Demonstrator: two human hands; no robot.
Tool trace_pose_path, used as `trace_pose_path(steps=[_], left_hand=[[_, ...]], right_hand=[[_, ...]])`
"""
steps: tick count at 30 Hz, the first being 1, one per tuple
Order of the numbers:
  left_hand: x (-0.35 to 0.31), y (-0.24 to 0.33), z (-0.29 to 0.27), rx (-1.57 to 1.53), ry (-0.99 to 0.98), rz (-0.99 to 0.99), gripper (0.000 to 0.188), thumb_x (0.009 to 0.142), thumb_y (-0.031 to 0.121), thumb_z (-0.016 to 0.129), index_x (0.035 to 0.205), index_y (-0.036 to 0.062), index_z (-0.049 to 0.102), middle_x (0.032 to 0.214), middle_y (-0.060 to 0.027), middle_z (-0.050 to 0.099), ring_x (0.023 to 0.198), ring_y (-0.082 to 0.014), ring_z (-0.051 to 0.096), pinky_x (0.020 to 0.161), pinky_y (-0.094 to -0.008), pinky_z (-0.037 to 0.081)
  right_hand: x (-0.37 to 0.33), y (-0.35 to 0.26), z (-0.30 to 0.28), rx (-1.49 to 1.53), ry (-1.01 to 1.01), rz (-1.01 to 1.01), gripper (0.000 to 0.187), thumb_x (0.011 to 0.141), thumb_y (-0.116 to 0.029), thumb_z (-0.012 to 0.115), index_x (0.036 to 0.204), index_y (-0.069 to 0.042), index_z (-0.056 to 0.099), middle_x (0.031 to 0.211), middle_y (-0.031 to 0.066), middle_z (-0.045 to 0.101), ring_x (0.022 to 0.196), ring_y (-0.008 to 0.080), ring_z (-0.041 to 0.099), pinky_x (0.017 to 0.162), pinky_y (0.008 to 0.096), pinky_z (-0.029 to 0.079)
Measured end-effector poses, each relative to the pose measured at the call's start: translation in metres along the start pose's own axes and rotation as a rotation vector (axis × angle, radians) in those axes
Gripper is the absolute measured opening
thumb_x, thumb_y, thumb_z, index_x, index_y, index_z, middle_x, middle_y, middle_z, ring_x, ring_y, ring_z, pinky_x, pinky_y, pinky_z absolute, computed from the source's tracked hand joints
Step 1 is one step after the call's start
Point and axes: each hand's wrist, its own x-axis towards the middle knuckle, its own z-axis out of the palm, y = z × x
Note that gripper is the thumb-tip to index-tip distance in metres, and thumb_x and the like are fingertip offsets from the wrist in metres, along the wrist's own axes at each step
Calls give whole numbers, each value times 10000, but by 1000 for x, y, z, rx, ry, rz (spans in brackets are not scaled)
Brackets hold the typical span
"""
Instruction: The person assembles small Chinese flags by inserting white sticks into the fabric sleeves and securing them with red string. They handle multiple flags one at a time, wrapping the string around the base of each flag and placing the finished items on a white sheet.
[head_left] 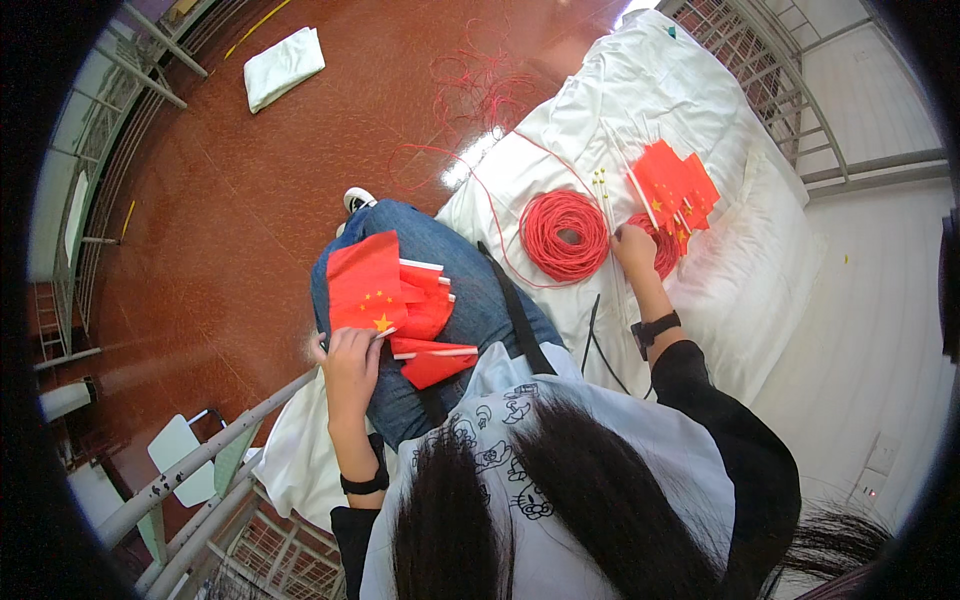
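Note:
Small red flags with yellow stars [362, 275] and white sticks lie across my jeans-clad lap. My left hand [350, 362] has its fingers closed on the white stick of one of these flags. Over on the white bedding, my right hand [634, 248] is between two coils of red cord, its fingers curled in. Thin white sticks with gold tips [601, 190] run down to those fingertips; what they grip is hidden. The larger coil of red cord [564, 237] lies left of that hand. A smaller red coil [660, 246] is partly under another bunch of red flags [676, 188].
Loose red cord [485, 85] trails tangled from the bed onto the red-brown floor [240, 210]. A folded white cloth [284, 69] lies on the floor. Metal bed rails [205, 450] stand at left and far right. A black strap [510, 310] crosses beside my thigh.

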Motion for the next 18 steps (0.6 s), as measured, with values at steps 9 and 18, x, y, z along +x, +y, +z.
trace_pose_path(steps=[9, 18], left_hand=[[5, 9, -4, -91, 204, 8, 149, 841, 58, 575, 986, 25, 592, 895, -135, 583, 849, -308, 551, 761, -395, 431], [9, 10, -2, -109, 274, 24, 223, 848, 62, 578, 1068, 26, 590, 865, -153, 586, 796, -323, 574, 704, -410, 461]], right_hand=[[-8, -6, 12, -141, -206, 42, 262, 785, -278, 601, 819, -29, 676, 820, 192, 664, 786, 345, 659, 697, 441, 529], [-7, 12, 21, -125, -466, 132, 336, 772, -230, 626, 1052, -44, 627, 1044, 191, 637, 983, 329, 621, 819, 445, 500]])
